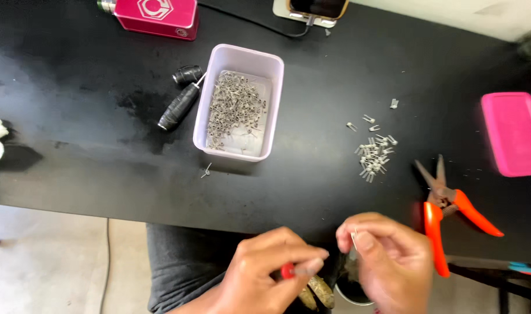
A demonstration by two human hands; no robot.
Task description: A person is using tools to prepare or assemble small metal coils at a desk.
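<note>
Many wire coils [235,110], lilac tray [246,57]

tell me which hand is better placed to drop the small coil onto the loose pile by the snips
Right, probably. The right hand pinches the small wire coil and sits below the loose pile, near the orange snips. The left hand grips a red-tipped tool, farther off.

Matt black table [335,186], glossy lilac plastic tub [219,87], shiny metal coils [236,107].
</note>
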